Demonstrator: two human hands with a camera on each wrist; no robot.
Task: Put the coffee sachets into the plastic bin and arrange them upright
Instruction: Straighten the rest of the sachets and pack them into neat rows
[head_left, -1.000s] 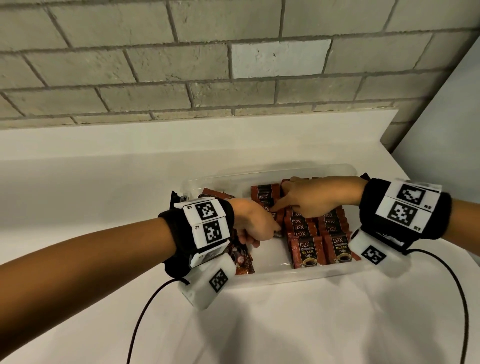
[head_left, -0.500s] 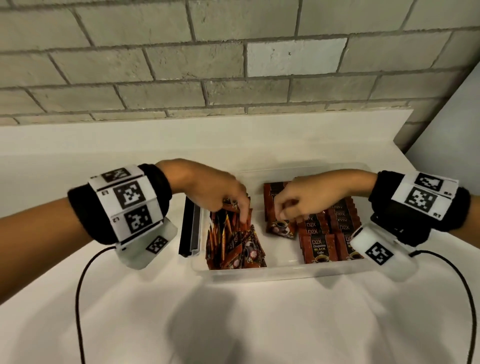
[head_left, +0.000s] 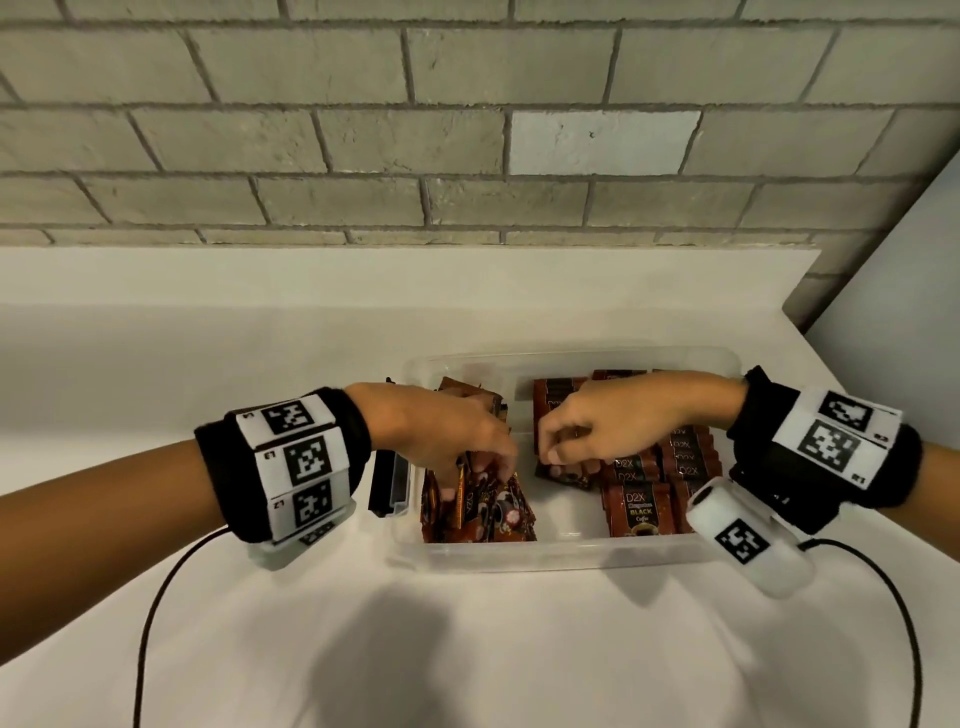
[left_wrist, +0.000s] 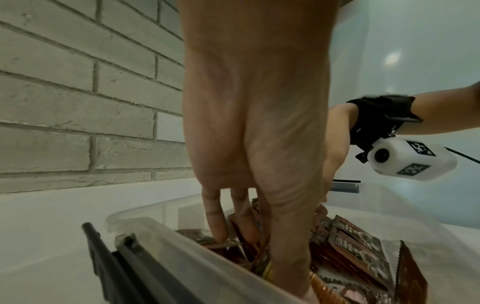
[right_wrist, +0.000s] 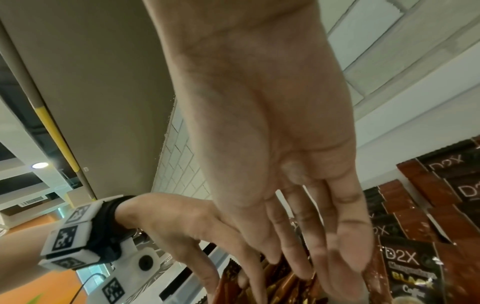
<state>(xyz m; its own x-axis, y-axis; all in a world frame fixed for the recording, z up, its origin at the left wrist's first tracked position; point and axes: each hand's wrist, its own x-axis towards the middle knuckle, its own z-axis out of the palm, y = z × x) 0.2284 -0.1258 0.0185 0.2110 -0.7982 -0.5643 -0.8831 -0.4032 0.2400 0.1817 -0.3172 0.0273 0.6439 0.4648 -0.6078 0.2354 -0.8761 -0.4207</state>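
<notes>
Both hands stay in plastic bin (head_left: 571, 551): left hand (head_left: 441, 431) grips upright sachets (head_left: 478, 512), right hand (head_left: 597, 426) pinches one.

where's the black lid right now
In the head view the black lid stands on edge on the white counter, against the plastic bin's left wall, just below the left hand.

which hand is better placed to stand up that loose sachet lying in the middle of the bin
Right. The right hand is directly over the loose sachet mid-bin, fingertips at its edge. The left hand is busy, fingers down among the upright sachets on the left side.
</notes>
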